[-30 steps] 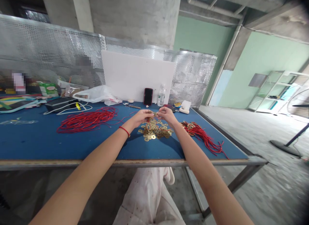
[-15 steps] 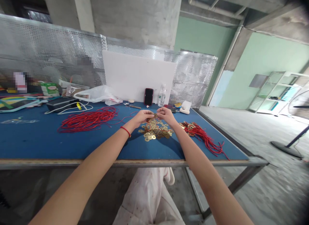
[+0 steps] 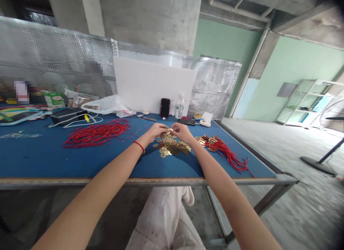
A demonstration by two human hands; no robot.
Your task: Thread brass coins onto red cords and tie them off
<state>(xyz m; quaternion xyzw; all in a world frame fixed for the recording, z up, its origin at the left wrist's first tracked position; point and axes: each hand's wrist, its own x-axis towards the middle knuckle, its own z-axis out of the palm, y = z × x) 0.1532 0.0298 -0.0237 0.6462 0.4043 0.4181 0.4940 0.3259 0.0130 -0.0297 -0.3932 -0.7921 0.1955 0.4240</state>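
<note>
My left hand (image 3: pixel 156 131) and my right hand (image 3: pixel 180 130) meet fingertip to fingertip just above a heap of brass coins (image 3: pixel 172 147) on the blue table (image 3: pixel 40 157). Both are closed in a pinch on a small brass coin with a thin red cord running from it. A red band circles my left wrist. To the left lies a loose bundle of red cords (image 3: pixel 96 132). To the right lies a pile of coins tied to red cords (image 3: pixel 220 147).
At the back stand a white board (image 3: pixel 153 85), a dark phone (image 3: pixel 165 107) and a water bottle (image 3: pixel 179 106). A white plastic bag (image 3: pixel 107 105), a black box with cables (image 3: pixel 67 115) and packets lie at the back left. A perforated metal screen backs the table.
My hands have drawn closer together and dropped slightly toward the coin heap. The rest of the table is unchanged.
</note>
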